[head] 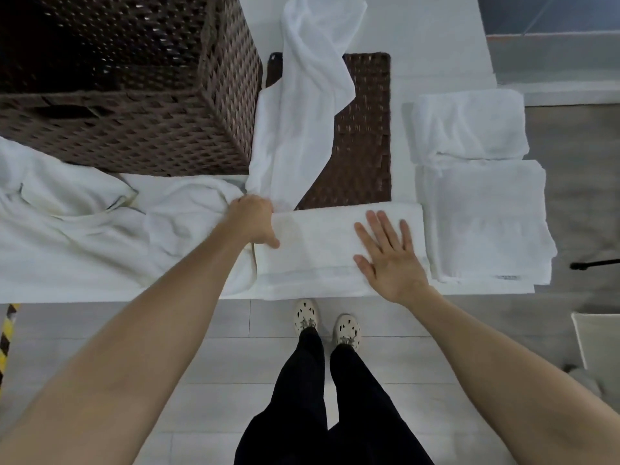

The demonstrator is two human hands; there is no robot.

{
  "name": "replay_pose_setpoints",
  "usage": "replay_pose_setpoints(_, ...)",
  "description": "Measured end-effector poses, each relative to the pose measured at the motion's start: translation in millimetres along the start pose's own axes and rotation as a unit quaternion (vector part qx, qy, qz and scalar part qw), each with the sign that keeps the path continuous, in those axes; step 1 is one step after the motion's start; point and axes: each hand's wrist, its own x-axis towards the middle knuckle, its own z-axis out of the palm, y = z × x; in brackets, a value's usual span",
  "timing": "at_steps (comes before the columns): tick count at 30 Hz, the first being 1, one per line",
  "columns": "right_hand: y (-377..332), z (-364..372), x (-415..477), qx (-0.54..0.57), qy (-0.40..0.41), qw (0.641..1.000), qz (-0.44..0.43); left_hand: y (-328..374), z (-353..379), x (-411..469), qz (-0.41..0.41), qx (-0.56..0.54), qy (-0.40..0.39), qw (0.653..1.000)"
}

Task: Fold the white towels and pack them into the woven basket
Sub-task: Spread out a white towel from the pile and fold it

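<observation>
basket (pixel 141 129) — cut off, left hand (pixel 251 220) — fingers hidden

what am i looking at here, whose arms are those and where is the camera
No machine here: a person wears a camera on the head, so this single view looks down over their own arms, legs and shoes. On the white table stands a dark woven basket, with two folded towels to the right and a loose heap of towels to the left. The right hand lies flat on a half-folded towel; the left hand grips the cloth at that towel's left end.
</observation>
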Motion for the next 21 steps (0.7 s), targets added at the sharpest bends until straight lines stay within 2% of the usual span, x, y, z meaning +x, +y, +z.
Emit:
replay_pose_setpoints(2, -4, -7, 2, -0.008, -0.004, 1.0, 0.007, -6, -7, -3, -0.005, -0.056, -0.048, 0.997)
replay_pose_setpoints(5, -12, -15, 0, 0.001, 0.012, 1.0, 0.022, -21, -15, -9, -0.031, -0.248, -0.075, 0.965)
replay_pose_setpoints(7, -18, -11, -5, -0.011, -0.005, 1.0, -0.007, -28, -14, -15, -0.065, -0.404, -0.052, 0.911)
replay_pose_setpoints(9, -20, 0, -11, -0.021, -0.038, 0.999, -0.033, -30, -9, -20, -0.1, -0.539, -0.046, 0.835)
replay_pose_setpoints(11, -20, 1, -9, -0.026, -0.073, 0.996, -0.033, -27, -6, -25, -0.115, -0.584, -0.046, 0.802)
replay_pose_setpoints(13, -20, -7, -5, -0.022, -0.114, 0.993, -0.036, -21, -8, -27, -0.108, -0.549, -0.019, 0.829)
replay_pose_setpoints(16, -16, -18, -5, 0.0, -0.148, 0.988, -0.049, -8, -22, -32, -0.079, -0.42, 0.024, 0.904)
replay_pose_setpoints(18, -18, -37, -4, 0.141, -0.112, 0.984, -0.006, 9, -40, -41, -0.066, -0.396, 0.035, 0.915)
replay_pose_setpoints(19, -19, -52, -4, 0.241, -0.073, 0.967, 0.045, 20, -52, -46, -0.063, -0.403, 0.037, 0.912)
replay_pose_setpoints(21, -21, -83, -1, 0.404, -0.015, 0.903, 0.147, 49, -73, -54, -0.064, -0.45, 0.028, 0.89)
